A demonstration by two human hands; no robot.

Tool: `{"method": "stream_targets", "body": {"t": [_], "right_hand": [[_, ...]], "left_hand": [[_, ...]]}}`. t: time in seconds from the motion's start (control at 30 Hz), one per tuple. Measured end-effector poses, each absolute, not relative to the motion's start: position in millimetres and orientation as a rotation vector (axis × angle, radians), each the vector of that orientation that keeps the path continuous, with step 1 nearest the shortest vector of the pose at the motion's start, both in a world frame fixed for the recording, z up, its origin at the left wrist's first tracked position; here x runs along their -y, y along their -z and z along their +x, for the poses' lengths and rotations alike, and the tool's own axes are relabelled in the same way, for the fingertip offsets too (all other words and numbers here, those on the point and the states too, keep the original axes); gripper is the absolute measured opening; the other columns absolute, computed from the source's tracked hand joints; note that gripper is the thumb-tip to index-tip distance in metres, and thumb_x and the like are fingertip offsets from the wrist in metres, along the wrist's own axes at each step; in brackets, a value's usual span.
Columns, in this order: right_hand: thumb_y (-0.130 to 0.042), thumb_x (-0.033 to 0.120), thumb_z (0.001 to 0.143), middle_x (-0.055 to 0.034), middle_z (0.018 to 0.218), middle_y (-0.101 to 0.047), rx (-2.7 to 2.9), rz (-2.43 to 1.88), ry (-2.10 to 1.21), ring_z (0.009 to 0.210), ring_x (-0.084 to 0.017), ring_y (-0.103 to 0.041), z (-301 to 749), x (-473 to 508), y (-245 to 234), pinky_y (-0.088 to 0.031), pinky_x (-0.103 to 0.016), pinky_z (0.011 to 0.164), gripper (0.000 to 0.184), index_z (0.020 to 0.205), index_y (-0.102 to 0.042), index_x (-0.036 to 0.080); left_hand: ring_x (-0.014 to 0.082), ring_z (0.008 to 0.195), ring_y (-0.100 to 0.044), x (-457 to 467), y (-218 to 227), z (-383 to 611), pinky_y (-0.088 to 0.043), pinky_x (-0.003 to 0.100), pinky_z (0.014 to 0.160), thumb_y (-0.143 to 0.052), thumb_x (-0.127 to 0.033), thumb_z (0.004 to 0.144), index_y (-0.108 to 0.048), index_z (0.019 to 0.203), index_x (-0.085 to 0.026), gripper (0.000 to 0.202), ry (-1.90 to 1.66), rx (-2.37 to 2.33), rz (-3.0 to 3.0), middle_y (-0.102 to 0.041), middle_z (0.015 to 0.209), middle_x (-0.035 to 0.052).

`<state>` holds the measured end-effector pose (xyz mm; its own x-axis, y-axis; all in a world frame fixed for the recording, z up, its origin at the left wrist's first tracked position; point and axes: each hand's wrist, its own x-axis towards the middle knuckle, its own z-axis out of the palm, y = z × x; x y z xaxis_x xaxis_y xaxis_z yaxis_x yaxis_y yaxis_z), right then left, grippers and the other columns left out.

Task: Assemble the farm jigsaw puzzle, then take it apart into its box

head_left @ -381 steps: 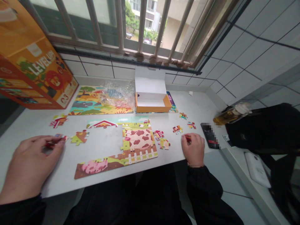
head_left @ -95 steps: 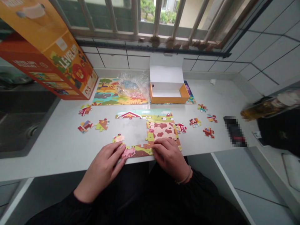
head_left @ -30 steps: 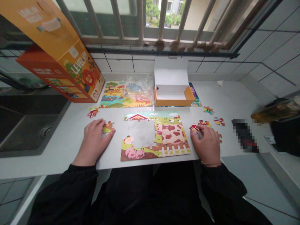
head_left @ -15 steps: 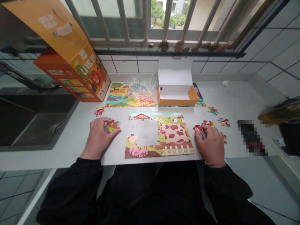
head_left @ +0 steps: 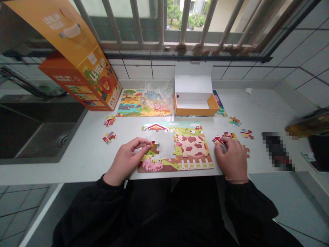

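Observation:
My left hand [head_left: 131,156] is closed, with thumb and fingertips pinching a green and brown puzzle piece [head_left: 155,148]. That piece lies at the left side of the gap in a farm jigsaw puzzle [head_left: 192,145], just above the pink pig. A spotted cow, a white fence and a red roof show in the joined parts. To the right of the puzzle, my right hand [head_left: 232,157] has its fingers bent and closed on a red and white puzzle piece [head_left: 218,140]. Other puzzle pieces [head_left: 229,135] lie under and beside its fingers, partly hidden.
Loose puzzle pieces [head_left: 110,137] lie left of the puzzle, others [head_left: 247,133] at right. Behind stand an open orange-and-white box [head_left: 196,112] and crumpled clear plastic [head_left: 158,96] on an animal picture puzzle [head_left: 128,108]. A tall orange box [head_left: 100,82] stands beside the sink [head_left: 74,144].
My left hand has moved right with the green and brown piece, from beside the puzzle to its gap. A loose piece at left is now uncovered. My right hand has stayed in place.

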<state>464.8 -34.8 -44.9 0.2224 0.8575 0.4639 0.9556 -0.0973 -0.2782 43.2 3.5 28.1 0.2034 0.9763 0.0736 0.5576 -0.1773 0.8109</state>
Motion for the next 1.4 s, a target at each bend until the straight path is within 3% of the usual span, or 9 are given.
{"method": "stream_targets", "body": {"t": [0.17, 0.43, 0.53, 0.7, 0.9, 1.03, 1.17, 1.3, 1.4], "right_hand": [[-0.061, 0.040, 0.101, -0.0164, 0.119, -0.075, 1.676, -1.993, 0.238, 0.115, -0.034, -0.066, 464.8, 34.8, 44.4, -0.046, -0.046, 0.103, 0.030, 0.119, -0.069, 0.017], [-0.061, 0.040, 0.102, -0.0171, 0.119, -0.075, 1.668, -2.001, 0.222, 0.114, -0.034, -0.065, 465.2, 35.5, 44.6, -0.046, -0.049, 0.103, 0.029, 0.118, -0.069, 0.018], [-0.061, 0.040, 0.101, -0.0168, 0.119, -0.075, 1.674, -1.999, 0.233, 0.115, -0.034, -0.065, 465.3, 35.6, 45.1, -0.046, -0.049, 0.103, 0.029, 0.118, -0.069, 0.018], [-0.063, 0.038, 0.101, -0.0171, 0.118, -0.074, 1.688, -1.971, 0.247, 0.115, -0.034, -0.066, 466.1, 35.3, 45.2, -0.048, -0.050, 0.104, 0.028, 0.118, -0.070, 0.017], [-0.067, 0.033, 0.103, -0.0196, 0.129, -0.072, 1.706, -1.789, 0.339, 0.126, -0.037, -0.065, 446.2, 39.7, 27.3, -0.047, -0.057, 0.111, 0.023, 0.117, -0.075, 0.016], [-0.068, 0.027, 0.104, -0.0148, 0.135, -0.073, 1.995, -1.433, 0.013, 0.127, -0.032, -0.067, 389.6, 41.2, 4.0, -0.051, -0.054, 0.113, 0.018, 0.120, -0.073, 0.022], [-0.067, 0.024, 0.105, -0.0124, 0.142, -0.073, 2.228, -1.240, -0.292, 0.132, -0.031, -0.066, 324.9, 30.7, -7.0, -0.053, -0.054, 0.114, 0.029, 0.134, -0.070, 0.024], [-0.065, 0.019, 0.107, -0.0116, 0.148, -0.070, 2.355, -1.178, -0.447, 0.137, -0.030, -0.062, 291.9, 10.3, -3.8, -0.051, -0.052, 0.118, 0.036, 0.143, -0.067, 0.023], [-0.066, 0.020, 0.108, -0.0099, 0.142, -0.074, 2.410, -1.143, -0.501, 0.130, -0.028, -0.064, 286.6, -3.0, 0.0, -0.052, -0.047, 0.115, 0.031, 0.139, -0.069, 0.022]], "left_hand": [[0.0257, 0.102, -0.076, -5.3, -17.4, 61.9, -0.059, 0.041, 0.095, -0.067, -0.043, 0.105, -0.078, 0.114, -0.026, 0.022, -0.693, -1.380, 2.005, -0.082, 0.110, 0.0049], [0.0279, 0.126, -0.068, -10.9, -5.6, 46.8, -0.053, 0.049, 0.113, -0.057, -0.030, 0.110, -0.076, 0.120, -0.023, 0.022, -0.793, -1.377, 2.281, -0.079, 0.130, 0.0082], [0.0271, 0.126, -0.068, -3.8, -8.7, 39.7, -0.052, 0.049, 0.114, -0.052, -0.027, 0.112, -0.074, 0.122, -0.021, 0.025, -0.853, -1.382, 2.324, -0.078, 0.131, 0.0092], [0.0289, 0.123, -0.070, 14.8, -2.7, 32.1, -0.054, 0.051, 0.110, -0.060, -0.029, 0.108, -0.072, 0.125, -0.022, 0.022, -0.814, -1.368, 2.415, -0.078, 0.130, 0.0101], [0.0322, 0.132, -0.068, 37.3, 8.1, 32.1, -0.053, 0.053, 0.112, -0.073, -0.033, 0.104, -0.066, 0.138, -0.021, 0.036, -0.762, -1.318, 2.545, -0.073, 0.142, 0.0136], [0.0318, 0.123, -0.071, 48.4, 10.3, 32.9, -0.054, 0.053, 0.109, -0.077, -0.029, 0.101, -0.070, 0.129, -0.022, 0.029, -0.738, -1.198, 2.689, -0.077, 0.133, 0.0116], [0.0310, 0.117, -0.074, 53.3, 13.5, 32.6, -0.058, 0.050, 0.103, -0.079, -0.029, 0.100, -0.071, 0.128, -0.022, 0.030, -0.763, -1.151, 2.743, -0.079, 0.128, 0.0119], [0.0305, 0.117, -0.074, 54.6, 16.4, 32.6, -0.059, 0.050, 0.102, -0.077, -0.030, 0.101, -0.072, 0.128, -0.023, 0.028, -0.766, -1.167, 2.735, -0.079, 0.129, 0.0119], [0.0309, 0.118, -0.074, 55.1, 16.6, 32.9, -0.059, 0.050, 0.102, -0.077, -0.030, 0.102, -0.072, 0.128, -0.022, 0.028, -0.770, -1.165, 2.726, -0.079, 0.129, 0.0117]]}}
